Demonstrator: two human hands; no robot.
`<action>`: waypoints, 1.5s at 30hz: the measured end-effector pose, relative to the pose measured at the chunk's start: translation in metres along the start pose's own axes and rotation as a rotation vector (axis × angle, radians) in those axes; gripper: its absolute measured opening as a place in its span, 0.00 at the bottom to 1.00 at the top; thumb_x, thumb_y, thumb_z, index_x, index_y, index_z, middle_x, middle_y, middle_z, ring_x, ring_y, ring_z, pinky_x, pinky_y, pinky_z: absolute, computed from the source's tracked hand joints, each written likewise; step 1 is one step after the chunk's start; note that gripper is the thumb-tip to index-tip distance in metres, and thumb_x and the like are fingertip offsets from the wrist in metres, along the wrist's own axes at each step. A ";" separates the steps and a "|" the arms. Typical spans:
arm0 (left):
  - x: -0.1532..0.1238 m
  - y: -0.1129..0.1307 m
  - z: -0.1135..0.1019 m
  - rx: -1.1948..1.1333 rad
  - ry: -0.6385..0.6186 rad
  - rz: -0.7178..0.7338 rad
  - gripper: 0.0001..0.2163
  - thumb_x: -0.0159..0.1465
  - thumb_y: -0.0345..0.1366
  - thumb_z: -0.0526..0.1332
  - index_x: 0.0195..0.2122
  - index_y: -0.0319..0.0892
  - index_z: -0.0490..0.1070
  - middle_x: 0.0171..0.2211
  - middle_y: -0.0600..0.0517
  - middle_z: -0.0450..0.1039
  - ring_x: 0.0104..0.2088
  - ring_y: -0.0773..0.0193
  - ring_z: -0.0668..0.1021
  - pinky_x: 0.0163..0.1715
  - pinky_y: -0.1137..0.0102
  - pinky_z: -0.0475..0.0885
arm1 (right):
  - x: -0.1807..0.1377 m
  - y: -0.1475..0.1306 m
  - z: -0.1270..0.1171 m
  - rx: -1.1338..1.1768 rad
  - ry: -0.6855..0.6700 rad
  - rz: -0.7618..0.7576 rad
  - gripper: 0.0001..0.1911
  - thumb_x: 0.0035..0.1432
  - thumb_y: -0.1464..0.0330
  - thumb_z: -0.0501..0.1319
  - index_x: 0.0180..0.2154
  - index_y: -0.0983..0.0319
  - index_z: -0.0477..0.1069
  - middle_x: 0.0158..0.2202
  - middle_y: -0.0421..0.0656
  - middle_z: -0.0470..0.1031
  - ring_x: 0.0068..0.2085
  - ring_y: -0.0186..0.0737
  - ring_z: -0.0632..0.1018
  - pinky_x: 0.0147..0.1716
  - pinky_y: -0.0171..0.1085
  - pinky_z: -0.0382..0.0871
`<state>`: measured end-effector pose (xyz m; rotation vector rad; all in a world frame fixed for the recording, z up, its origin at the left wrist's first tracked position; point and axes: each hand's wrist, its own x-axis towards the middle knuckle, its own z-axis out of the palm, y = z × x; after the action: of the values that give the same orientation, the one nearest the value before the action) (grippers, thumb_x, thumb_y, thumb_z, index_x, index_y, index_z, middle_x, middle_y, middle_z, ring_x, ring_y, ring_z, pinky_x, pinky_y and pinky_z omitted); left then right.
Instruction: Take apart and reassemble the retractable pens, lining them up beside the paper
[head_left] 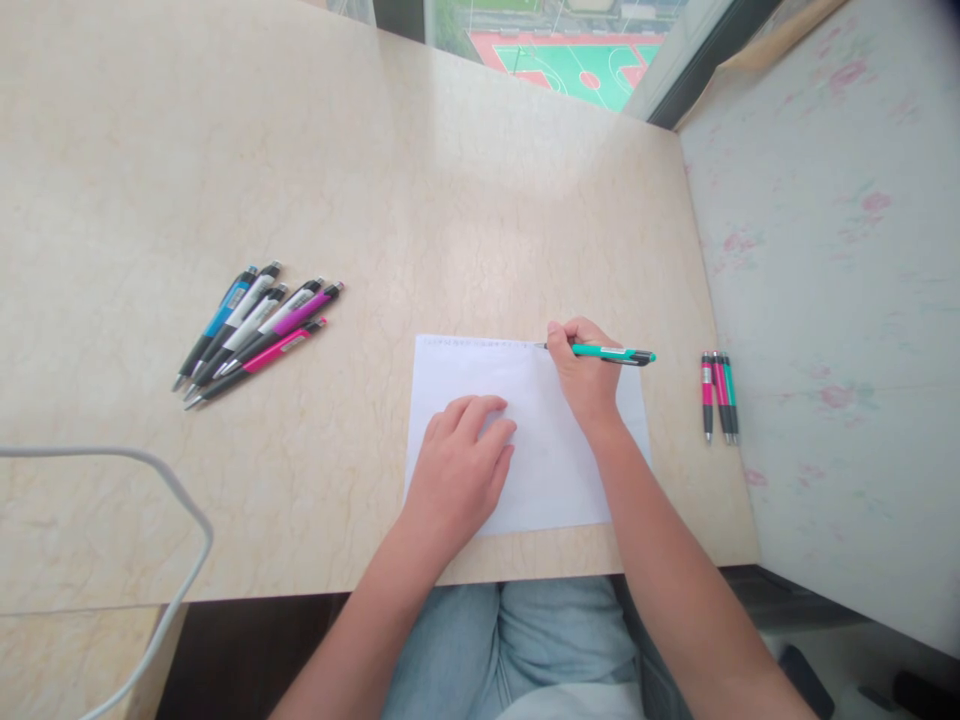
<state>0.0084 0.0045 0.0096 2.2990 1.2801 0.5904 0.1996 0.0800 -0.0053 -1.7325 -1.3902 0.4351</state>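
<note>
A white sheet of paper (559,470) lies on the beige marble tabletop (375,200) in front of me. My right hand (585,385) is closed round a teal pen (611,354), whose tip touches the sheet near its top edge, at the end of a faint line of writing. My left hand (461,470) rests flat on the paper's left half with its fingers loosely spread, holding nothing.
Several pens (259,328) in blue, white, purple and pink lie in a fan at the left. Three more pens (720,395) lie side by side near the table's right edge. A white cable (180,500) loops at the lower left. A floral wall (840,300) stands right.
</note>
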 end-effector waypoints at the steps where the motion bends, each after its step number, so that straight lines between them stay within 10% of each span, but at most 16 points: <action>1: 0.000 0.000 0.000 0.000 -0.003 0.000 0.07 0.66 0.30 0.58 0.43 0.42 0.73 0.53 0.44 0.73 0.53 0.50 0.72 0.49 0.54 0.71 | 0.000 0.000 0.000 -0.010 -0.001 -0.003 0.20 0.62 0.58 0.60 0.22 0.59 0.61 0.18 0.33 0.60 0.22 0.30 0.60 0.23 0.34 0.55; 22: 0.000 0.001 -0.001 -0.007 -0.017 -0.013 0.07 0.67 0.31 0.57 0.44 0.43 0.73 0.54 0.45 0.73 0.54 0.50 0.72 0.50 0.54 0.70 | 0.001 0.002 -0.002 -0.027 -0.014 -0.049 0.19 0.62 0.61 0.59 0.21 0.59 0.59 0.18 0.33 0.58 0.22 0.30 0.60 0.24 0.34 0.54; 28: 0.000 0.000 0.000 -0.014 -0.012 -0.014 0.07 0.67 0.31 0.57 0.44 0.44 0.73 0.54 0.44 0.72 0.54 0.50 0.72 0.50 0.54 0.70 | 0.008 0.010 -0.007 0.421 0.093 0.170 0.20 0.63 0.55 0.59 0.25 0.58 0.58 0.17 0.31 0.56 0.18 0.29 0.59 0.19 0.33 0.53; 45: 0.001 -0.003 0.004 -0.005 0.044 0.021 0.07 0.67 0.30 0.57 0.43 0.43 0.74 0.52 0.44 0.73 0.52 0.52 0.73 0.51 0.55 0.70 | -0.030 -0.001 -0.046 0.435 0.007 0.209 0.15 0.58 0.55 0.65 0.36 0.60 0.78 0.26 0.37 0.68 0.29 0.33 0.69 0.29 0.35 0.65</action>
<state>0.0090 0.0061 0.0048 2.3099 1.2746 0.6547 0.2226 0.0341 0.0150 -1.5155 -1.0179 0.7832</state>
